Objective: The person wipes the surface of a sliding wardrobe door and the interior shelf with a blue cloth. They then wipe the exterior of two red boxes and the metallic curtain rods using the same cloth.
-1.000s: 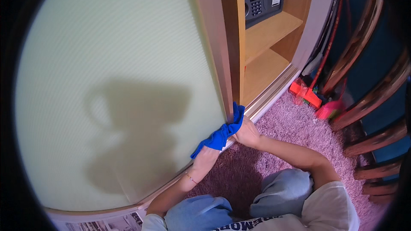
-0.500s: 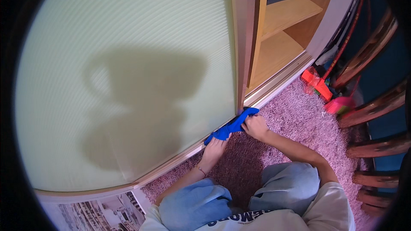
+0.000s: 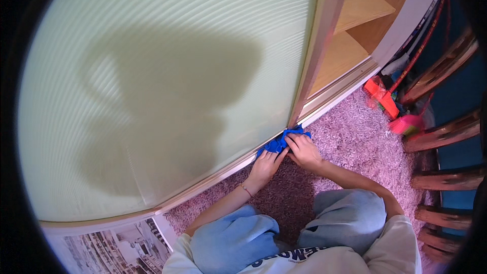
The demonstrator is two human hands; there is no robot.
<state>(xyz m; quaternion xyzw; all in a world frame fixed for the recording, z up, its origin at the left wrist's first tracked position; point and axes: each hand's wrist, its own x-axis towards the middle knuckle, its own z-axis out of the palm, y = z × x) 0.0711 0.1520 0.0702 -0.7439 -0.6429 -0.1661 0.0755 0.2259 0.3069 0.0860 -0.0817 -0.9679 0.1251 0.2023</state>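
A crumpled blue cloth (image 3: 275, 145) lies bunched along the bottom track of the sliding door (image 3: 243, 122), by the door's front corner. My left hand (image 3: 264, 168) is on its nearer left part, fingers closed into the fabric. Against the left hand, my right hand (image 3: 305, 152) presses the cloth's right end with bent fingers. Some fingertips of both hands are hidden in the folds. The pale, ribbed door panel carries my shadow.
Right of the door, an open wooden cabinet (image 3: 342, 58) has shelves and a dark keypad safe. An orange broom (image 3: 383, 97) and a pink brush head (image 3: 406, 124) lie by curved wooden slats (image 3: 446, 132). Pinkish carpet (image 3: 350, 137) covers the floor; a picture panel (image 3: 116, 246) is at lower left.
Both hands have come closer together, bunching the cloth that was stretched between them. The left hand has shifted right along the track. The view has tilted slightly.
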